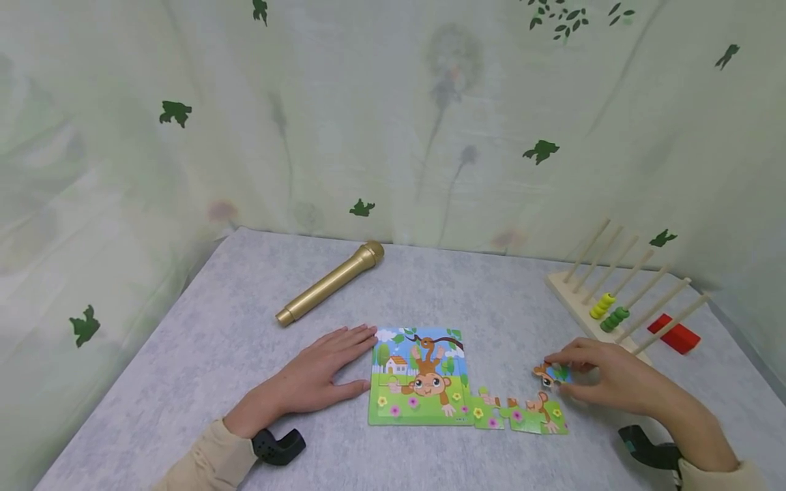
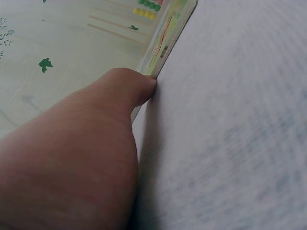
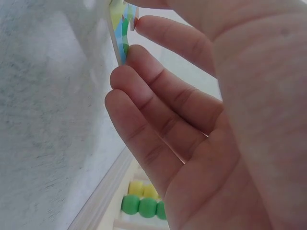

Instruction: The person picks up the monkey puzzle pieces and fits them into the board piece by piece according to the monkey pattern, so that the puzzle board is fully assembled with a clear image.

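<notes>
A square monkey picture board lies in the middle of the table. My left hand rests flat on the cloth with fingers spread, its fingertips and thumb at the board's left edge. In the left wrist view the thumb meets that edge. To the right of the board, a row of joined jigsaw pieces shows grass, flowers and part of a monkey. Just above the row's right end, my right hand pinches a jigsaw piece with a monkey's face. The right wrist view shows the piece edge-on at the fingertips.
A gold toy microphone lies at the back left. On the right stands a wooden peg rack with yellow beads and green beads, its pegs leaning over near my right hand. Behind it sits a red block.
</notes>
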Available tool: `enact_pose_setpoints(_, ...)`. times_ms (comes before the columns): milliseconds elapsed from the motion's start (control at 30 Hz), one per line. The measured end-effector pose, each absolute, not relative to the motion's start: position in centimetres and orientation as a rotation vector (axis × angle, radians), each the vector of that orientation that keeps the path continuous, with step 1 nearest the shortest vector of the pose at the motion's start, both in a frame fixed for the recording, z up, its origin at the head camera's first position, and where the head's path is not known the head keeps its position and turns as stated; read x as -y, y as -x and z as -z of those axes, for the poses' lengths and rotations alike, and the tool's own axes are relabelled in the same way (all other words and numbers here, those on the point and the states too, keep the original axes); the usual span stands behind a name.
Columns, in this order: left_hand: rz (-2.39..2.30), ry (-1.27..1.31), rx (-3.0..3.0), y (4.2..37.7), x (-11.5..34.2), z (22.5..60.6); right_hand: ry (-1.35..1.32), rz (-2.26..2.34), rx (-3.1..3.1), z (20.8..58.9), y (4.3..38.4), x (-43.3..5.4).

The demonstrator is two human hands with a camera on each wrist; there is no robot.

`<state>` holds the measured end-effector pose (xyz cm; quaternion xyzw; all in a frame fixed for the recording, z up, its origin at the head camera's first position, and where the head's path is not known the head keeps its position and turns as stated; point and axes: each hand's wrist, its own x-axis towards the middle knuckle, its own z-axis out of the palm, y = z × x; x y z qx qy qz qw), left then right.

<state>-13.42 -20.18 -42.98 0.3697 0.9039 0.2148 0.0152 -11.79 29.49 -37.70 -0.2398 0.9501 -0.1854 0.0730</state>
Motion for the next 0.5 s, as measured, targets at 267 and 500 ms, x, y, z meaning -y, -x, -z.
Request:
enact_pose_setpoints(267,-0.669,-1.140,-2.798,13.4,20.2,42.9,0.682,0.525,-2.840,37.2,12.2,-28.3)
enact_pose_setpoints(500,-0.660,-1.128,-2.794,13.5,20.2,43.0,0.766,0.505,-2.855,37.1,12.6,-27.4)
